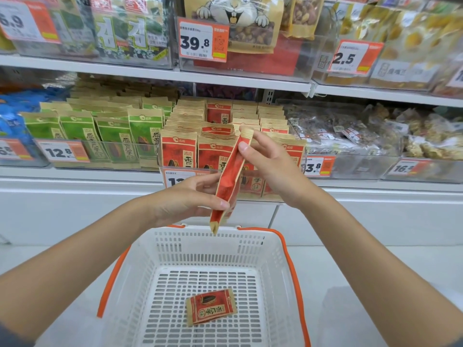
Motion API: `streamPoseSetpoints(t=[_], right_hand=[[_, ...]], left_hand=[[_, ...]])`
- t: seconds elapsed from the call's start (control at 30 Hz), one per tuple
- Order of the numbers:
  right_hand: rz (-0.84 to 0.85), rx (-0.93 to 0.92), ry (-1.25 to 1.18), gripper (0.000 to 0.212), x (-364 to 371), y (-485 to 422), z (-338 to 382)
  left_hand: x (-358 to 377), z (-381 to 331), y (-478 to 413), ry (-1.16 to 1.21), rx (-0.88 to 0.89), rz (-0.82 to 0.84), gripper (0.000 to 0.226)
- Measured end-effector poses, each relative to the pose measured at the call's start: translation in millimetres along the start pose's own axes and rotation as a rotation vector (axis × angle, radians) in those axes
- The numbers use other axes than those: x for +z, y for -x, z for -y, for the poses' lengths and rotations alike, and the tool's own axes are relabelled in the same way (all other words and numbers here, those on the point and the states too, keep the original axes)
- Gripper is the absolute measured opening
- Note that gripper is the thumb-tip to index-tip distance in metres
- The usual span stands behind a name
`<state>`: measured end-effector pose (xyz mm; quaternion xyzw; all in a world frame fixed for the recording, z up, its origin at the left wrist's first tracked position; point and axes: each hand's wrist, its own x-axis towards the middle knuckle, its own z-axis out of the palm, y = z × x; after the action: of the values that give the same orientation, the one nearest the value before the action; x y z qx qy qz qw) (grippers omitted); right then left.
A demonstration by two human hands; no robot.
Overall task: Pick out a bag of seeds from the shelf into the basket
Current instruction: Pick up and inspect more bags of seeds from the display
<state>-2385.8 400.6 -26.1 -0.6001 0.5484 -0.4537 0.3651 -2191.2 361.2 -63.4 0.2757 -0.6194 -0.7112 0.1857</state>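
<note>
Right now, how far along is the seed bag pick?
Done: one red seed bag lies flat in the white basket. In hand: a second red seed bag, pinched by the left hand low and the right hand high, above the basket's far rim. Left: lowering and releasing it.

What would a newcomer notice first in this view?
First, the red seed bag held edge-on at centre, the left hand pinching its lower part and the right hand its top, just above the white basket. A second red bag lies flat on the basket floor. Behind, matching red bags and green bags fill the shelf.
</note>
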Motion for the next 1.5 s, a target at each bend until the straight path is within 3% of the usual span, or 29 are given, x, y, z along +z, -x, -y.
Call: streamPoseSetpoints(t=[0.17, 0.33, 0.5, 0.77, 0.97, 1.13, 1.27, 1.4, 1.5], right_hand=[[-0.112, 0.041, 0.032, 0.046, 3, -1, 0], [-0.163, 0.111, 0.085, 0.069, -2, -3, 0], [-0.238, 0.156, 0.026, 0.044, -14, -4, 3], [-0.234, 0.170, -0.041, 0.040, -18, -4, 3], [-0.241, 0.192, -0.130, 0.032, -11, -2, 6], [-0.203, 0.220, -0.291, 0.034, -7, 0, 7], [-0.103, 0.182, -0.403, 0.031, -7, 3, 12], [-0.077, 0.127, -0.391, 0.026, -4, 4, 12], [-0.071, 0.113, -0.361, 0.026, -4, 4, 11]], left_hand=[[8, -6, -1, -0.202, 0.144, -0.215, 0.048], [4, -4, -3, -0.164, 0.090, -0.270, 0.033], [-1, -2, -4, -0.084, 0.073, -0.279, 0.035], [-4, 0, -7, -0.108, 0.096, -0.301, 0.040], [-5, 0, -9, -0.287, 0.130, -0.398, 0.049], [-3, 0, -6, -0.316, 0.111, -0.337, 0.046], [1, 3, -5, -0.291, 0.073, -0.239, 0.073], [1, 3, -5, -0.134, 0.024, -0.099, 0.062], [-1, 5, -6, 0.014, -0.014, -0.027, 0.072]])
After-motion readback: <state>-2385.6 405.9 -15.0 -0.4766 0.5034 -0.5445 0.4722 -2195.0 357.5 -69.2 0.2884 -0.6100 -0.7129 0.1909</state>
